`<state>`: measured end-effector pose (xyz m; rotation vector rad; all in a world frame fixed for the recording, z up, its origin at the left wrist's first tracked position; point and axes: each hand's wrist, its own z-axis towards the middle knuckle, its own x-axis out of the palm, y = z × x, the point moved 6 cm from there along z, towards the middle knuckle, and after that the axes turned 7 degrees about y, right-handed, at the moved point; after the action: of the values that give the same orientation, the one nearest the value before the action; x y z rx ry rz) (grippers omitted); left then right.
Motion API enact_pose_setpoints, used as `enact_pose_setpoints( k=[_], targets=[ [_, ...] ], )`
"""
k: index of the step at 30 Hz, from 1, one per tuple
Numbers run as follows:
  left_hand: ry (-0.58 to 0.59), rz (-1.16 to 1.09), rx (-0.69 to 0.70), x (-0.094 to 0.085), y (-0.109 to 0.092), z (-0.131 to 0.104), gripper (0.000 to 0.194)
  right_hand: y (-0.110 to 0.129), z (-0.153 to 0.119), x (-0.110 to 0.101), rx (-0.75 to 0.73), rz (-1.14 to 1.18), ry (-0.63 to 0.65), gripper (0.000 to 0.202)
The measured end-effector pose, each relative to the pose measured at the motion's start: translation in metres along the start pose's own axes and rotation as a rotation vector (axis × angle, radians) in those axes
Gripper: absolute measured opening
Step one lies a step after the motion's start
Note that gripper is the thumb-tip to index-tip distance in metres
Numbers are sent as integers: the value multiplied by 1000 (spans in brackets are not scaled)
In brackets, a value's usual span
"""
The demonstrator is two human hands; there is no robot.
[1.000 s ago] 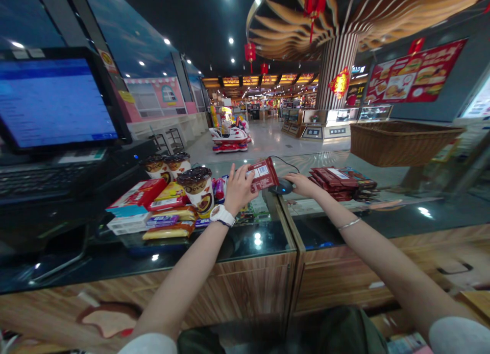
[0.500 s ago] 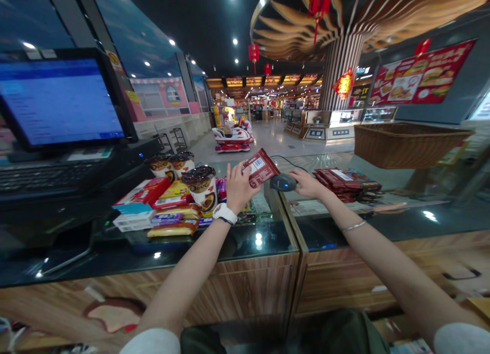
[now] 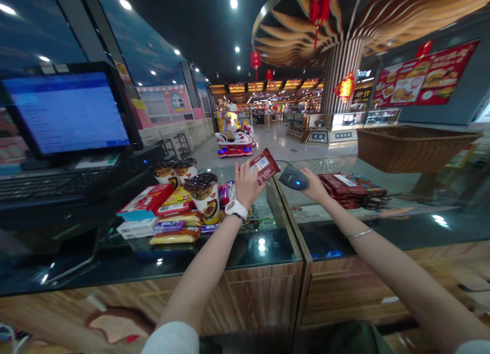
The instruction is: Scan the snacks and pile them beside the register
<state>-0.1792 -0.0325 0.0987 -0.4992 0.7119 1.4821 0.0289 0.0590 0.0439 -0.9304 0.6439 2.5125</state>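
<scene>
My left hand grips a dark red snack packet, its white barcode label facing up. In my right hand is a grey barcode scanner with a blue light on top. The scanner's head points left toward the packet, with a small gap between them. Just left of my left hand stands a Dove cup with a dark lid. Beyond my right hand lies a stack of dark red packets on the glass counter.
Boxes and yellow-wrapped bars are piled on the counter's left part. A monitor and keyboard stand further left. At the right is a wicker basket. A ride-on machine stands on the floor beyond.
The scanner has turned and drawn slightly away from the packet, so more of its top shows. The packet stays in my left hand. The whole view has shifted a little.
</scene>
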Motion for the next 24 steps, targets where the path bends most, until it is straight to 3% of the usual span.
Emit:
enact_pose_setpoints(
  k=[4, 8, 14, 24],
  targets=[
    [80, 85, 112, 17, -5, -9, 46, 8, -1, 5, 31, -38, 28, 32],
    [101, 133, 118, 23, 2, -13, 47, 19, -1, 6, 19, -86, 63, 32],
    [125, 92, 140, 30, 8, -13, 47, 17, 1, 7, -6, -52, 43, 34],
    [109, 109, 130, 27, 9, -15, 46, 13, 2, 9, -25, -18, 40, 40]
  ],
)
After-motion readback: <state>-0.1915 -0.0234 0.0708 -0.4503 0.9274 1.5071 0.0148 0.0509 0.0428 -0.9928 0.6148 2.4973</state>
